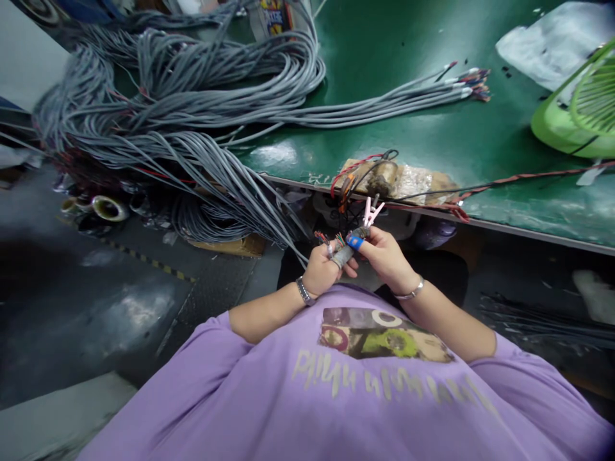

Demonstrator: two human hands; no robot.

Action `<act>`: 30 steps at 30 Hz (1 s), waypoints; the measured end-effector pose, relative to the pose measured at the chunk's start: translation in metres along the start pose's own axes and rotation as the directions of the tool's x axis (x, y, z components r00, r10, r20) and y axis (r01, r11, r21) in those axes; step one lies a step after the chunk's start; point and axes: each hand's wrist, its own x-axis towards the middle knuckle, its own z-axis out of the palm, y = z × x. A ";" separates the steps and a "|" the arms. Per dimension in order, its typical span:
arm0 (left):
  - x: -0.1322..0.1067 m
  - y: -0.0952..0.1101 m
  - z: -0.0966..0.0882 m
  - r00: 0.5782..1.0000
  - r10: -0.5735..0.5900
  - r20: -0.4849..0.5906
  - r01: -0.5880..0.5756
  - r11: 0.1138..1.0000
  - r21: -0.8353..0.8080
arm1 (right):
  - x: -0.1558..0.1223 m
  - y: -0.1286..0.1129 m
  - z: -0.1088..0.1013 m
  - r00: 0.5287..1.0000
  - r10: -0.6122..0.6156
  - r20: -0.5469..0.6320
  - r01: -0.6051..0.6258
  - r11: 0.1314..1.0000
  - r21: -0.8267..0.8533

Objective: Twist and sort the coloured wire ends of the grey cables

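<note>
In front of my chest, my left hand (323, 271) is closed around the end of a grey cable, and thin coloured wires (339, 241) stick out above its fingers. Close against it, my right hand (387, 259) is closed, with blue tape (355, 242) wrapped round the thumb. Between the two hands runs a grey, worn-looking cylindrical piece (342, 257); whether it is a wrapped finger or a separate thing I cannot tell. Just beyond the right fingertips stands a pink clip (371, 211). What the right fingers pinch is hidden.
A large heap of grey cables (192, 96) covers the left of the green table (384, 38), and some strands hang over its edge. By the near edge lies a board with a metal fixture (383, 177) and wires. A green fan (576, 109) and a plastic bag (552, 48) are at right.
</note>
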 end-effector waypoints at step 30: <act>0.006 -0.014 -0.005 0.991 0.028 -0.133 -0.038 0.996 -0.074 | -0.003 0.016 -0.001 0.994 0.033 -0.102 -0.021 0.992 0.122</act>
